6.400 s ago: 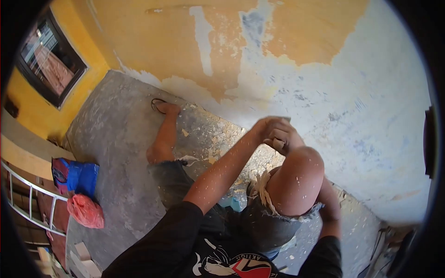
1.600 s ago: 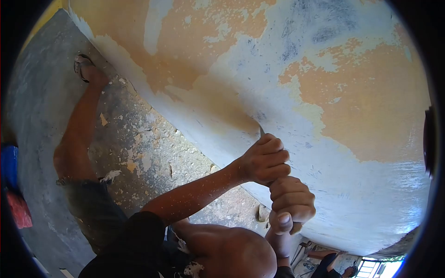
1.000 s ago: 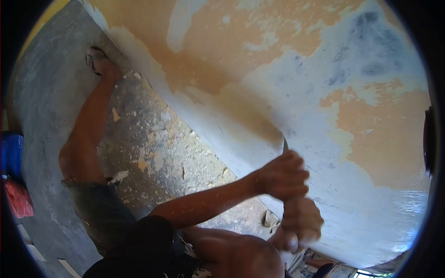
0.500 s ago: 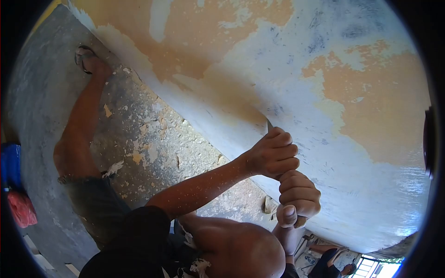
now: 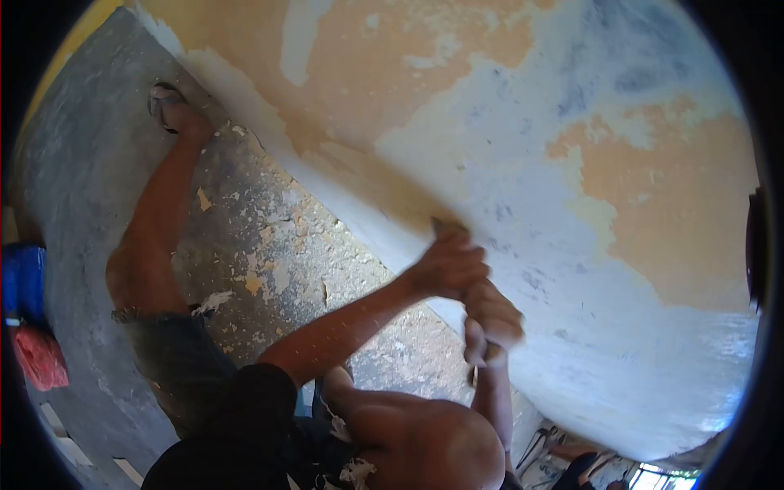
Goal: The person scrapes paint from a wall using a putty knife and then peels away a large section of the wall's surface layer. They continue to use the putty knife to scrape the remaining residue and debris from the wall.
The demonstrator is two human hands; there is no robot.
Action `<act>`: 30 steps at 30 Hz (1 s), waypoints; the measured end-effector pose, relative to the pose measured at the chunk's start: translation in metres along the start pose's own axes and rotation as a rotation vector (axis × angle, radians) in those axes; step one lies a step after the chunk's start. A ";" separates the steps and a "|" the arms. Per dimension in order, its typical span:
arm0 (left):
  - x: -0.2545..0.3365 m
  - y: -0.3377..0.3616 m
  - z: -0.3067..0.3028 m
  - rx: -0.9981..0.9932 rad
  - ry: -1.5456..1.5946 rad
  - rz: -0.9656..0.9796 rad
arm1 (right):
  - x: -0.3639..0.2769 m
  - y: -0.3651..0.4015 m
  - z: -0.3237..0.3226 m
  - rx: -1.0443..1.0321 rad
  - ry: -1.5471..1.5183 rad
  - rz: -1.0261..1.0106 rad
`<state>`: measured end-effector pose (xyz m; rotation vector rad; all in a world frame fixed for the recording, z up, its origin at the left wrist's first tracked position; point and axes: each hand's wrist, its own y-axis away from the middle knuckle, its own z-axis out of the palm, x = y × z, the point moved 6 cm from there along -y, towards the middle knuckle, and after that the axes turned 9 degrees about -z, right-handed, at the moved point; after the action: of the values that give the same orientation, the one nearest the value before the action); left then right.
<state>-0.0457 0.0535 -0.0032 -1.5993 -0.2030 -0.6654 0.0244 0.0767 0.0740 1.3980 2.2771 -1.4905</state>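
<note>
Head view: left grip (image 5: 449, 265), right grip (image 5: 494, 314) clamped on scraper (image 5: 443, 225), mostly hidden.

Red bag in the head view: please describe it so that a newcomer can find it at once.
Start at the grey floor on the picture's left side, and go to its left edge, about knee level. Just below the blue bundle lies the red bag; its red, crumpled surface sets it apart.

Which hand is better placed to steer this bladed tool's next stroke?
Probably the left hand: it grips just behind the blade, close to the wall, while the right hand grips farther back.
</note>
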 end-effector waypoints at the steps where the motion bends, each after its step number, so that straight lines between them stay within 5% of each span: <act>1: -0.005 0.010 -0.003 -0.022 -0.038 -0.009 | 0.006 0.005 0.009 -0.098 -0.035 0.020; 6: 0.009 0.011 -0.025 -0.227 0.034 0.021 | -0.017 0.023 -0.010 0.009 0.132 0.033; 8: 0.020 0.018 -0.022 -0.419 -0.056 0.116 | -0.022 0.048 -0.034 0.053 0.231 0.357; 10: 0.013 0.032 -0.018 -0.537 -0.110 0.148 | -0.023 0.084 -0.032 0.185 -0.103 1.087; 11: 0.014 0.045 -0.012 -0.573 -0.123 0.213 | -0.013 0.117 -0.019 0.077 -0.160 1.242; 12: 0.020 0.055 -0.007 -0.607 -0.125 0.275 | -0.014 0.126 -0.002 -0.152 -0.100 1.122; 14: 0.034 0.062 -0.006 -0.737 -0.166 0.309 | -0.010 0.132 0.020 -0.084 -0.068 1.494; 15: 0.036 0.057 -0.010 -0.693 -0.260 0.280 | -0.009 0.136 0.029 -0.074 -0.071 1.495; 17: 0.029 0.034 -0.034 -0.643 -0.308 0.015 | -0.005 0.127 0.028 -0.048 0.329 1.190; 21: 0.001 0.064 -0.088 -0.223 -0.145 -0.441 | -0.001 0.126 0.038 -0.068 0.255 1.226; 24: -0.003 0.128 -0.062 0.163 0.412 -1.190 | 0.013 0.135 0.058 -0.092 0.214 1.233; 26: 0.012 0.121 -0.053 0.294 0.635 -1.107 | 0.018 0.151 0.055 0.001 0.199 1.186; 28: -0.005 0.130 -0.068 0.257 0.242 -1.179 | 0.022 0.154 0.041 0.045 0.130 1.317; 30: -0.041 0.140 -0.048 0.047 0.487 -1.549 | 0.019 0.141 0.034 0.074 0.018 1.392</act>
<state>-0.0229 -0.0037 -0.1435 -0.9260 -1.1122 -2.1433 0.1017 0.0786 -0.0502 2.1858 0.6861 -0.9676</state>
